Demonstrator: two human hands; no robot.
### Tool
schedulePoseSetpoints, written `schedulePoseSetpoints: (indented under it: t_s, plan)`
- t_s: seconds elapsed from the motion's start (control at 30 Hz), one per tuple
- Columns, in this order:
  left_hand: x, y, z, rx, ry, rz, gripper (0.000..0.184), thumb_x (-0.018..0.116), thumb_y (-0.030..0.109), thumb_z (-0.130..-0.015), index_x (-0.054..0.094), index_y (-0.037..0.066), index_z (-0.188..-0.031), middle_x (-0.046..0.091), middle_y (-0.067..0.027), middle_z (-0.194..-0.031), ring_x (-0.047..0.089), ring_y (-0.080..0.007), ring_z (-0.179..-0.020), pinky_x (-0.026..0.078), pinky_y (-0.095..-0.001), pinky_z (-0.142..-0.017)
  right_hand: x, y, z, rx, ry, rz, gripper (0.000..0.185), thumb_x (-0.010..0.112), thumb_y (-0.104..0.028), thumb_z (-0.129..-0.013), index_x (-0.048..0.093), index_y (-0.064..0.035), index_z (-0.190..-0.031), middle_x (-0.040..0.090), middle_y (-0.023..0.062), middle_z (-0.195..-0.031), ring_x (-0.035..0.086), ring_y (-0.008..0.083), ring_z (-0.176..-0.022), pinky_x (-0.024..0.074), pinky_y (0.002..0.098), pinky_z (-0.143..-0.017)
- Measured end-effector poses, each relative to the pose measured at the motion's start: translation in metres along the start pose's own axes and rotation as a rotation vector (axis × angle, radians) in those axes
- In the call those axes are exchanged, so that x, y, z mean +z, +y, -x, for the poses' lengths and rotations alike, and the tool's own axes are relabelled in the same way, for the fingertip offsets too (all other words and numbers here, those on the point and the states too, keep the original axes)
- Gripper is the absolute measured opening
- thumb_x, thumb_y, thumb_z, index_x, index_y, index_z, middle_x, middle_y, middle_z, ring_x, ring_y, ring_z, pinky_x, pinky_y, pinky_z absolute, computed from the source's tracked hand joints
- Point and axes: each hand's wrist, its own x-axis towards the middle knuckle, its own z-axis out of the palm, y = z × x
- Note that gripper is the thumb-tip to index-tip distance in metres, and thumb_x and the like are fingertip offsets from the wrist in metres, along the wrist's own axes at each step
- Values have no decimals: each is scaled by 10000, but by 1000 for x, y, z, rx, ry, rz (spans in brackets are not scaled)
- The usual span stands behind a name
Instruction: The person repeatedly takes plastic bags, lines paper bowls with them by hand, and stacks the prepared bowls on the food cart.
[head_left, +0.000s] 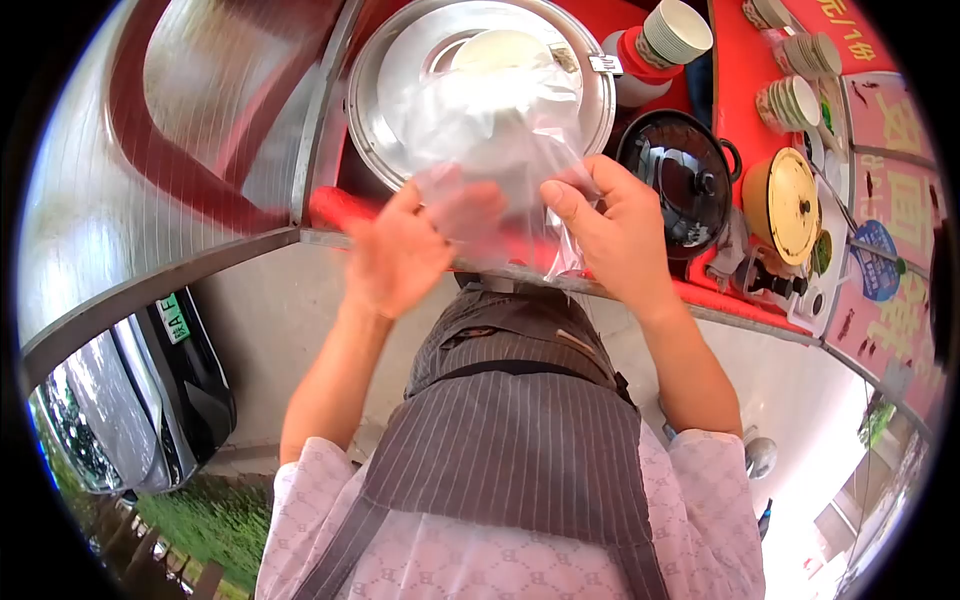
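Observation:
A clear plastic bag (500, 150) hangs in front of me, over the large round metal lid or pan (365, 115). My right hand (615, 235) pinches the bag's right edge between thumb and fingers. Beside the bag's lower left, my left hand (405, 250) is blurred, its thumb apart and its fingers stretched out to the right. Those fingertips show through the film or overlap it; whether they are inside the bag I cannot tell. A pale round object (500, 50) sits at the centre of the metal pan, partly covered by the bag.
Right of the pan stand a black lidded pot (672, 180) and a yellow lidded pot (785, 205). Stacked paper cups (678, 32) rest on a red-and-white container (640, 80). More cup stacks (788, 103) lie at the right. A metal frame bar (160, 290) edges the left side.

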Motion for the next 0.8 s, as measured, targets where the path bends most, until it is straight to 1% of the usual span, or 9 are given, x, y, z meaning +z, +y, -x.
schedulePoseSetpoints:
  t_s: [0.07, 0.13, 0.2, 0.37, 0.43, 0.5, 0.7, 0.77, 0.8]
  plan:
    - [5, -26, 5, 118, 181, -216, 557, 684, 330, -966, 513, -29, -1355, 627, -199, -1303, 583, -319, -1259, 425, -474, -1102, 12, 12, 7, -39, 78, 24, 230, 693, -176, -953, 600, 8, -850, 568, -16, -698, 460, 27, -586, 396, 242, -481]
    - [4, -33, 4, 104, 316, -275, 424, 659, 247, -982, 559, -26, -1292, 663, -152, -1225, 628, -262, -1163, 475, -422, -1032, 16, 10, 15, -77, 150, 48, 234, 695, -184, -953, 596, -3, -842, 573, -17, -699, 454, 23, -569, 375, 228, -464]
    - [22, -32, -3, 161, 537, -312, 151, 600, 78, -1007, 655, -7, -1120, 716, -56, -1041, 678, -124, -921, 544, -277, -837, 15, -1, 24, 273, 121, -43, 286, 702, -284, -972, 654, -8, -915, 588, -31, -726, 519, 36, -636, 437, 235, -558]
    - [14, -28, -4, 323, 545, -486, 108, 629, 96, -1001, 646, 8, -1061, 690, -12, -976, 615, -60, -823, 495, -220, -765, 25, 42, 33, 165, 152, -517, 261, 668, -250, -990, 608, 2, -1021, 602, -6, -778, 557, 60, -632, 449, 227, -525]
    - [9, -27, 0, 342, 552, -626, 98, 630, 117, -1008, 622, 22, -984, 637, 37, -897, 534, -20, -762, 441, -191, -687, 29, 35, 42, 313, 93, -541, 242, 662, -224, -990, 583, 0, -1033, 594, -10, -791, 563, 65, -662, 467, 235, -547]
    - [3, -32, 4, 360, 550, -657, 127, 632, 137, -1011, 608, 30, -948, 604, 56, -859, 490, -10, -737, 409, -188, -653, 30, 37, 45, 369, 93, -446, 243, 671, -226, -987, 574, -4, -963, 559, -21, -769, 513, 50, -649, 440, 243, -553]
    - [-7, -23, 11, 390, 590, -840, 249, 597, 230, -1040, 588, 49, -869, 522, 81, -759, 401, -3, -680, 344, -202, -579, 45, 38, 41, 4, 253, 111, 451, 654, -303, -1006, 453, -39, -702, 397, -37, -630, 340, 48, -595, 308, 280, -489]
    - [4, -18, 12, 321, 582, -995, 232, 584, 201, -1038, 586, 39, -871, 506, 78, -749, 404, -5, -675, 340, -207, -567, 50, 32, 39, -31, 250, 189, 428, 654, -218, -998, 448, 38, -724, 370, 129, -598, 302, 133, -611, 349, 341, -494]
    - [3, -9, 23, 81, 566, -1047, 177, 633, 182, -986, 624, 14, -930, 570, 32, -767, 484, -54, -698, 411, -244, -594, 51, 26, 41, -95, 238, 245, 404, 651, -201, -998, 458, 43, -740, 374, 160, -598, 288, 167, -594, 354, 354, -491]
